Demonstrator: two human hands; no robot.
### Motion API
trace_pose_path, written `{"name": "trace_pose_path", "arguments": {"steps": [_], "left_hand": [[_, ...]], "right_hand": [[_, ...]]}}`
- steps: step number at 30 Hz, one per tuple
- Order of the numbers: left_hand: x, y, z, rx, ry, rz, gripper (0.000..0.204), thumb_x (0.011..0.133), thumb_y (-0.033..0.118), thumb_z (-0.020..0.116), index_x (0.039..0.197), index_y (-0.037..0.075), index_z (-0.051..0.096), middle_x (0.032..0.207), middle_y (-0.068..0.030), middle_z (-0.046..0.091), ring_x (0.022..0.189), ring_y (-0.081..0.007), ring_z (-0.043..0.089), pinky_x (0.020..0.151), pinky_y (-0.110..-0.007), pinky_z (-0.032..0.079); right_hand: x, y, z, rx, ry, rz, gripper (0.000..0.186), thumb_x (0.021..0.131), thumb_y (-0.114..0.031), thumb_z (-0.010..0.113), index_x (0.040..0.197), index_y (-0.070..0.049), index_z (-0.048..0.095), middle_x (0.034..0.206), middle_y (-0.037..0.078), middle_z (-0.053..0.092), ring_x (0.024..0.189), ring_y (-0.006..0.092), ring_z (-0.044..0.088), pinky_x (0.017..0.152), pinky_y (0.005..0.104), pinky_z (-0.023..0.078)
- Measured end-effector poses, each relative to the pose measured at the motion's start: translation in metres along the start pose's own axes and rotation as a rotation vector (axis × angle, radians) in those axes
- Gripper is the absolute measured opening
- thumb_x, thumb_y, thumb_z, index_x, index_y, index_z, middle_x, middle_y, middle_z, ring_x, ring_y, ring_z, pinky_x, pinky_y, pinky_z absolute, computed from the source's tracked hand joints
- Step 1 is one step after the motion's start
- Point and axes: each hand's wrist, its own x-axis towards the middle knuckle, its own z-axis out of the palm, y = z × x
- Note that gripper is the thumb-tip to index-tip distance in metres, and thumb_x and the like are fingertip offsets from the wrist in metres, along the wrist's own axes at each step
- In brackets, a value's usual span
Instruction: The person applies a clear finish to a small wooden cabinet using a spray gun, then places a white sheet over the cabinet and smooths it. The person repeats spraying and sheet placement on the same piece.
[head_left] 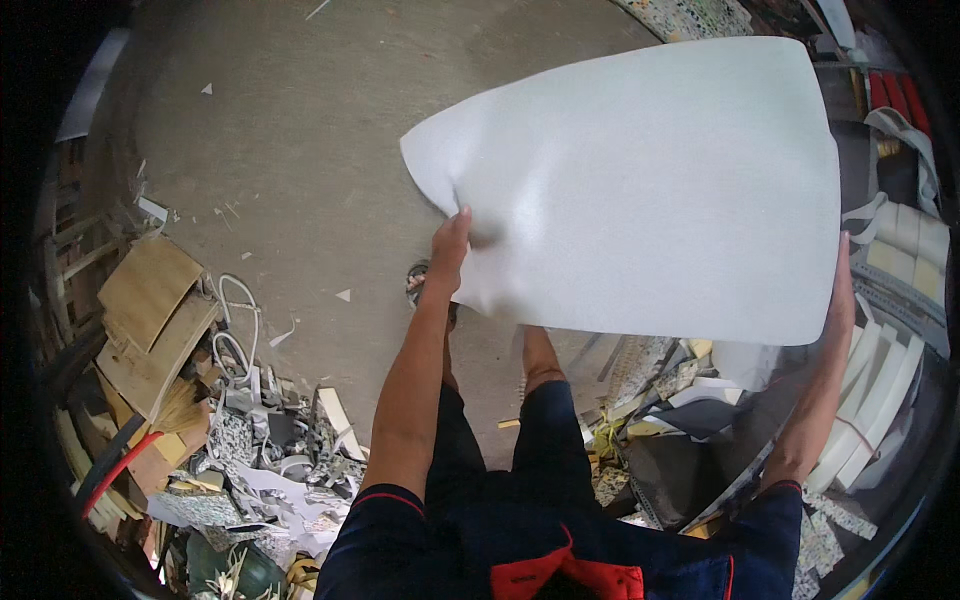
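A large, thin, white foam sheet (660, 190) is held up in front of me, tapering to a blunt point on the left and wider with rounded corners on the right. My left hand (452, 250) grips its near-left edge, thumb on top, and the surface dents and creases beside it. At the right edge my right hand (842, 285) holds on from the side; most of its fingers are hidden. The sheet hangs level above the floor and covers part of my legs.
Foam and board scraps (280, 480) heap up at lower left, beside brown wooden boards (150, 290) and a straw broom (180, 412). More offcuts and stacked cream foam strips (875, 400) lie at right. Small white bits dot the concrete floor (290, 150). Speckled foam (690, 18) lies at the far right.
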Motion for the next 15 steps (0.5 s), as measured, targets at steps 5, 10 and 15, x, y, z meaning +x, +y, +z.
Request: {"name": "trace_pose_path", "arguments": {"steps": [5, 10, 15], "left_hand": [[-0.007, 0.019, 0.060, -0.291, -0.018, 0.066, 0.076, 0.100, 0.060, 0.051, 0.133, -0.008, 0.056, 0.128, -0.0182, 0.061, 0.118, -0.0262, 0.057, 0.104, -0.037, 0.042], [0.002, 0.035, 0.092, -0.221, -0.006, -0.047, 0.105, 0.093, 0.071, 0.052, 0.154, -0.010, 0.024, 0.161, -0.0323, 0.020, 0.149, -0.0450, 0.022, 0.120, -0.056, 0.023], [-0.008, 0.034, 0.103, -0.263, 0.058, -0.014, 0.108, 0.090, 0.070, 0.059, 0.149, -0.015, 0.030, 0.153, -0.0341, 0.036, 0.142, -0.0422, 0.037, 0.118, -0.055, 0.027]], "right_hand": [[0.093, -0.008, -0.045, -0.098, -0.175, 0.030, 0.096, 0.096, -0.078, 0.035, 0.152, 0.000, 0.038, 0.138, 0.019, 0.056, 0.121, 0.0236, 0.059, 0.095, 0.0357, 0.053], [0.144, 0.004, -0.065, 0.011, -0.201, 0.045, 0.106, 0.092, -0.082, 0.036, 0.155, 0.002, 0.030, 0.148, 0.024, 0.047, 0.129, 0.0295, 0.054, 0.103, 0.0389, 0.049], [0.146, 0.005, -0.077, 0.001, -0.266, 0.002, 0.116, 0.086, -0.088, 0.037, 0.157, 0.003, 0.025, 0.155, 0.027, 0.036, 0.138, 0.0358, 0.043, 0.108, 0.0440, 0.045]]}}
